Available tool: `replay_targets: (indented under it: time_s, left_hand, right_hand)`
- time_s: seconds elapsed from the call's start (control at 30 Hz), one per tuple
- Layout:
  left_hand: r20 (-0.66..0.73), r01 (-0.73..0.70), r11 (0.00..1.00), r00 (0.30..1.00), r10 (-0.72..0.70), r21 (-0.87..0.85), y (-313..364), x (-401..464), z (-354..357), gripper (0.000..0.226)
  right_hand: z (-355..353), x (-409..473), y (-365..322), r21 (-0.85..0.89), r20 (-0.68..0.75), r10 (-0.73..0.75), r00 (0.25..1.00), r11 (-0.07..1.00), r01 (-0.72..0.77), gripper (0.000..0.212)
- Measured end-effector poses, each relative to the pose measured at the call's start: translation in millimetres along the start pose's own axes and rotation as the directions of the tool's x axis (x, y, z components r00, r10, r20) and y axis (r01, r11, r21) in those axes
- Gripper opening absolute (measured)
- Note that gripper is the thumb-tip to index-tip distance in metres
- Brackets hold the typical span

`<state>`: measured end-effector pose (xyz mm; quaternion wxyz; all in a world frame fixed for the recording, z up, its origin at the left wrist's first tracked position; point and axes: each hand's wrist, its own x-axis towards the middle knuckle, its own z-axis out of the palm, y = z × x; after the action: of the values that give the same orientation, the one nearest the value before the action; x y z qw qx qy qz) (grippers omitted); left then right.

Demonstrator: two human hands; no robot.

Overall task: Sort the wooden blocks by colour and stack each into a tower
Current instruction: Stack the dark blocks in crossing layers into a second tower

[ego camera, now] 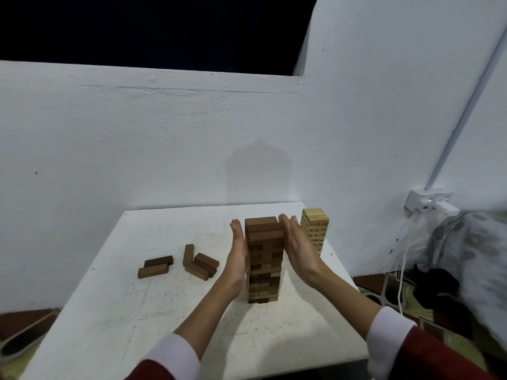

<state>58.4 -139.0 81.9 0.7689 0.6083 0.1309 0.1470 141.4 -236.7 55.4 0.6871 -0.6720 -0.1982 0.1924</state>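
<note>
A tall tower of dark brown wooden blocks [264,259] stands near the middle of the white table [115,311]. My left hand [238,250] lies flat against its left side with straight fingers. My right hand [297,242] presses flat against its right side, fingers straight. Behind the right hand stands a shorter tower of pale wooden blocks [315,229], partly hidden. To the left lie loose dark blocks: a pair [155,266] side by side, and a small heap [200,263] with one block upright.
White walls close in behind and to the right of the table. A wall socket [428,201] with white cables hangs at the right, above a patterned bundle [472,259] and a patterned floor mat. A sandal [22,341] lies on the floor at the lower left.
</note>
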Motion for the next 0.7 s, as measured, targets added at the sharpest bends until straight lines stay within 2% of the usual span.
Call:
replay_targets:
  time_s: [0.03, 0.07, 0.13, 0.2, 0.3, 0.37, 0.4, 0.43, 0.53, 0.6, 0.67, 0.7]
  left_hand:
    - [-0.013, 0.029, 0.999, 0.999, -0.029, 0.019, -0.6, 2.9, -2.7, 0.038]
    - [-0.028, 0.033, 0.996, 0.999, -0.030, 0.086, -6.0, 9.7, -9.1, 0.049]
    - [-0.044, 0.071, 0.991, 0.997, -0.066, 0.111, -11.7, 16.9, -24.6, 0.076]
    - [-0.112, 0.051, 0.991, 0.993, -0.037, 0.122, -18.9, 26.3, -39.1, 0.069]
    - [-0.245, -0.011, 0.986, 0.968, 0.052, 0.166, -25.3, 31.2, -62.8, 0.048]
    - [-0.295, -0.043, 0.979, 0.950, 0.102, 0.199, -33.0, 31.5, -80.7, 0.043]
    - [-0.311, -0.068, 0.980, 0.942, 0.124, 0.186, -36.4, 30.2, -88.6, 0.042]
    - [-0.329, -0.080, 0.980, 0.935, 0.136, 0.180, -40.0, 29.1, -96.5, 0.040]
    - [-0.356, -0.077, 0.964, 0.919, 0.167, 0.254, -52.0, 25.9, -122.6, 0.024]
    - [-0.361, -0.070, 0.941, 0.912, 0.195, 0.332, -63.2, 24.4, -143.2, 0.015]
    - [-0.365, -0.067, 0.899, 0.899, 0.243, 0.433, -76.7, 24.3, -164.5, 0.019]
    - [-0.357, -0.061, 0.872, 0.897, 0.261, 0.485, -82.9, 24.2, -174.4, 0.021]
  right_hand:
    - [-0.5, -0.3, -1.3, -0.021, -0.019, -0.013, 1.000, 1.000, 0.012, 0.064]
    - [-0.8, 0.2, -1.5, -0.060, -0.044, -0.040, 0.998, 0.997, 0.038, 0.059]
    - [2.0, -0.4, -4.4, -0.154, -0.078, -0.135, 0.988, 0.981, 0.122, 0.052]
    - [10.9, -3.6, -9.9, -0.232, -0.116, -0.308, 0.944, 0.933, 0.276, 0.057]
    - [30.1, -7.7, -18.5, -0.416, -0.119, -0.631, 0.767, 0.733, 0.538, 0.048]
    - [48.6, -8.2, -20.5, -0.494, -0.020, -0.751, 0.659, 0.581, 0.647, 0.044]
    - [58.6, -8.0, -19.2, -0.503, 0.039, -0.774, 0.632, 0.531, 0.682, 0.044]
    - [68.7, -7.7, -15.8, -0.497, 0.103, -0.772, 0.627, 0.506, 0.705, 0.043]
    - [98.2, -2.8, 5.1, -0.504, 0.264, -0.686, 0.678, 0.501, 0.703, 0.037]
    - [115.0, 3.5, 23.5, -0.508, 0.312, -0.583, 0.750, 0.565, 0.650, 0.030]
    - [125.7, 12.6, 43.9, -0.544, 0.338, -0.444, 0.830, 0.628, 0.557, 0.029]
    - [129.5, 18.6, 55.7, -0.596, 0.348, -0.364, 0.864, 0.625, 0.503, 0.030]
